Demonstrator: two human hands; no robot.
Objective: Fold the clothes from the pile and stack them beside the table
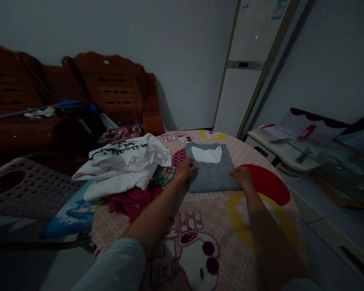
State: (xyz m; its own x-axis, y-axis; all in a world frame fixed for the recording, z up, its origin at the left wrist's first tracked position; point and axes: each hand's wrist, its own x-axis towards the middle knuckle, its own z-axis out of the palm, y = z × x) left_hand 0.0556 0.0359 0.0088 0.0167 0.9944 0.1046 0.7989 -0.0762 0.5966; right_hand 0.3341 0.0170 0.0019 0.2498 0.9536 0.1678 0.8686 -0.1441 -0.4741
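Observation:
A grey folded shirt (211, 174) lies flat on the round table, its neck opening at the far side showing a white inner part. My left hand (185, 169) is closed at the shirt's left edge, thumb on top of the cloth. At the lower right edge, my right hand (242, 178) pinches the fabric with bent fingers. To the left of my left hand is a loose heap: a white garment (124, 161) with black lettering on top, a dark red garment (133, 202) below it, and a green checked cloth (164, 175) peeking out.
The table wears a pink patterned cloth (230, 218) with cartoon figures. Beyond its left side stand wooden chairs (115, 89), a perforated seat (36, 190) and a blue cushion (75, 210). A tall white cabinet-like unit (239, 97) is behind; a glass-topped stand (315, 149) is right.

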